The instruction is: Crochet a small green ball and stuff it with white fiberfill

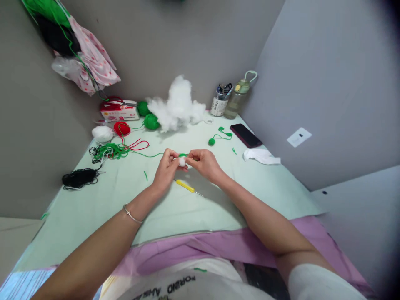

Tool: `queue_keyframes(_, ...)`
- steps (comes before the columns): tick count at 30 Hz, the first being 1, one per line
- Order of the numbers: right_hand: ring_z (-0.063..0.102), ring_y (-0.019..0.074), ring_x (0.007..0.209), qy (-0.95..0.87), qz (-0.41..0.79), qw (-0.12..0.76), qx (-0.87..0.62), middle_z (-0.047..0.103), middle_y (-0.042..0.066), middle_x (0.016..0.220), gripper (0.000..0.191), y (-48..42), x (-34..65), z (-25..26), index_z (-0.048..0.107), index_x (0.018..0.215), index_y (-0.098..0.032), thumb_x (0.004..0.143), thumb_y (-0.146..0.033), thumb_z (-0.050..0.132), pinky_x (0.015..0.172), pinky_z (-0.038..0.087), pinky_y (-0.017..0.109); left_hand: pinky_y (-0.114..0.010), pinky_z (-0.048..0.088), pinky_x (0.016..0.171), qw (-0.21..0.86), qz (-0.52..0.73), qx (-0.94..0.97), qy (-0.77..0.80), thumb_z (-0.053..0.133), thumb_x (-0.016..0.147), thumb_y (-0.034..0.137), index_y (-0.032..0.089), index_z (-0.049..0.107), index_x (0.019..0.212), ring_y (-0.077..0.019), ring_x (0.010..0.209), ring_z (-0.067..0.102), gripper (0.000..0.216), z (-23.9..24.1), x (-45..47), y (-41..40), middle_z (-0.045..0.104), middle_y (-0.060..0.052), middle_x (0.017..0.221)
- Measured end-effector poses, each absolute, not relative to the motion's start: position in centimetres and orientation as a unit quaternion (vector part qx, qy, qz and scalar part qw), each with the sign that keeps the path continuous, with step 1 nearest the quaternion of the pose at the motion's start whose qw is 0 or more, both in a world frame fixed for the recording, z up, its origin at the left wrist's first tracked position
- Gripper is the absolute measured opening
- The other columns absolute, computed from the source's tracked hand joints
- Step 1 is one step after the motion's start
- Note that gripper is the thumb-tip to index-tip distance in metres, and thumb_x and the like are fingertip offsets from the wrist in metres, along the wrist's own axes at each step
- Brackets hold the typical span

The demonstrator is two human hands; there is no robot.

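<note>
Above the middle of the table, my left hand (166, 168) and my right hand (204, 163) meet with their fingers closed round a small green crochet piece (183, 155). A tuft of white stuffing (182, 161) shows at its near side, between my two thumbs. Most of the piece is hidden by my fingers. From it a green yarn strand (150, 156) runs left to a loose tangle of green yarn (112, 151). Just below my hands lies a crochet hook (186, 186) with a yellow handle, touched by neither hand.
A heap of white stuffing (179, 106) stands at the back beside green yarn balls (151, 122). Red yarn (121, 128), white yarn (102, 133) and black yarn (80, 178) lie left. To the right are a phone (246, 135), a bottle (237, 100) and a pen cup (219, 104).
</note>
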State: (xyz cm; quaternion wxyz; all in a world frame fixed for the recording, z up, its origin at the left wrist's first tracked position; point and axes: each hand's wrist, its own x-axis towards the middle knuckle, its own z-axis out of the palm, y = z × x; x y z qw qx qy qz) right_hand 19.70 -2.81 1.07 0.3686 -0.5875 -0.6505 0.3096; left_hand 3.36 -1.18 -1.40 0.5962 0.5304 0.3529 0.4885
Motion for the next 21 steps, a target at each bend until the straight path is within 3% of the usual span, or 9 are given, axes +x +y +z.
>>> queue_keyframes(8,0.03,0.0105,0.057,-0.652,0.289,0.363,-0.6,0.04,-0.006,0.055,0.032,-3.2,19.9,1.5,0.053,0.062,-0.02,0.084,-0.041,0.062,0.056,0.022,0.028,-0.031,0.059,0.078,0.624,0.467,0.531,0.333,0.079,0.081,0.04,0.022,0.049,0.092,-0.0129,0.071,0.069,0.037,-1.1,2.9,-1.2,0.064,0.005,0.083)
queue_keyframes(15,0.034,0.0111,0.057,-0.697,0.251,0.327,-0.587,0.047,-0.005,0.057,0.027,-3.6,19.8,2.2,0.051,0.065,-0.021,0.088,-0.032,0.059,0.061,0.024,0.028,-0.029,0.057,0.072,0.643,0.459,0.507,0.344,0.085,0.072,0.039,0.021,0.053,0.097,-0.0126,0.069,0.067,0.044,-0.9,3.0,-1.0,0.066,0.004,0.08)
queue_keyframes(21,0.038,0.0127,0.059,-0.745,0.239,0.292,-0.55,0.055,-0.004,0.064,0.01,-4.4,19.2,2.6,0.055,0.078,-0.022,0.087,-0.017,0.053,0.064,0.024,0.029,-0.024,0.05,0.056,0.619,0.489,0.489,0.372,0.078,0.069,0.026,0.021,0.054,0.086,-0.0106,0.056,0.06,0.03,-1.7,3.4,-0.6,0.063,0.005,0.071)
